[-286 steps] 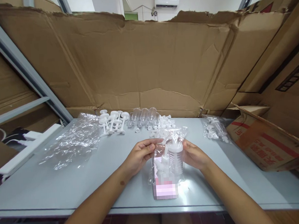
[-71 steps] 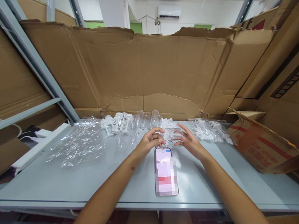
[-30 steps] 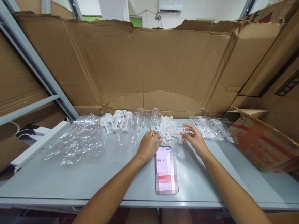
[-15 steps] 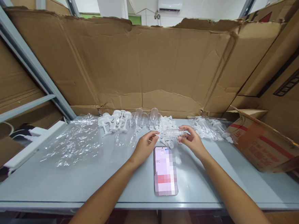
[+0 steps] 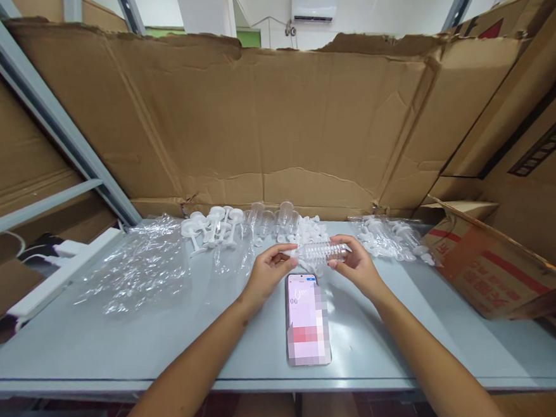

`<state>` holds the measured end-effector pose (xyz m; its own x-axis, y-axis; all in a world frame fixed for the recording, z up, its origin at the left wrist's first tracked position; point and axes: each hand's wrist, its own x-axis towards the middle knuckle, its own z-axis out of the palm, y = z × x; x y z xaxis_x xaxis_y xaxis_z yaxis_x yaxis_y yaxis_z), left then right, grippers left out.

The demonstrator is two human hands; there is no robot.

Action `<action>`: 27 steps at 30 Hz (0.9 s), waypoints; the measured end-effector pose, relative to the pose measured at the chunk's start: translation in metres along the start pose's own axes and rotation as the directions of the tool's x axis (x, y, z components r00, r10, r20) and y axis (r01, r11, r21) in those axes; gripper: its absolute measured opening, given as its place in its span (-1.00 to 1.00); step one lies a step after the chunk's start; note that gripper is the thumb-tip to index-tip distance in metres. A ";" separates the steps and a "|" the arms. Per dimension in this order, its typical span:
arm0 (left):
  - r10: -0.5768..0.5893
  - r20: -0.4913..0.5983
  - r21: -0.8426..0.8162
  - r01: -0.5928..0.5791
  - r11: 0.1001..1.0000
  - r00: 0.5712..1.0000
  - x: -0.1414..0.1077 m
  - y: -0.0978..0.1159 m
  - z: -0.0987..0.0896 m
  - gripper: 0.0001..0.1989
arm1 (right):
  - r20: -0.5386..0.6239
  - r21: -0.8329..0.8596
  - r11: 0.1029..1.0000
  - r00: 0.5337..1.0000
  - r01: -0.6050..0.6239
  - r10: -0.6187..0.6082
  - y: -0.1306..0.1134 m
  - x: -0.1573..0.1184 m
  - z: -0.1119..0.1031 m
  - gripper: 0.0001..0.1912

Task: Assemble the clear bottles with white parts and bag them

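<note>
A clear ribbed plastic tube [image 5: 323, 251] lies level in the air between my two hands, above the far half of the table. My right hand [image 5: 355, 263] is closed around its right end, thumb below and fingers above. At the tube's narrow left end, my left hand [image 5: 269, 271] pinches a small white nozzle [image 5: 289, 253]; whether it is joined to the tube I cannot tell. Just behind is a pile of small white plastic pieces [image 5: 310, 228]. A phone [image 5: 305, 318] with a lit, partly blurred screen lies in front of my hands.
White plungers [image 5: 217, 224] and clear tubes [image 5: 258, 219] are grouped at the back. Crumpled clear plastic film [image 5: 139, 266] covers the left, beside a power strip [image 5: 68, 271]. Bagged parts [image 5: 394, 238] and an open cardboard box [image 5: 491, 263] sit right. Cardboard [image 5: 276, 119] walls the back.
My left hand has closed in on the tube's left end, its fingers now pinching the white nozzle there. The tube has shifted slightly, still in my right hand.
</note>
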<state>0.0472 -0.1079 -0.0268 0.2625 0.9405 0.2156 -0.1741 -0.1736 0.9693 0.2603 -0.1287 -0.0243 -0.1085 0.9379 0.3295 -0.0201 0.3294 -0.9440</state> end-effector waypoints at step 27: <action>-0.042 -0.082 0.097 0.050 0.994 0.996 0.000 0.010 0.000 -0.71 | 0.030 -0.153 0.978 0.990 0.143 -0.140 -0.006 -0.001 0.002 -0.65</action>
<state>0.0457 -0.1099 -0.0172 0.1907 0.9679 0.1637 -0.0681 -0.1534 0.9858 0.2587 -0.1323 -0.0189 -0.1339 0.8789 0.4579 0.1166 0.4728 -0.8734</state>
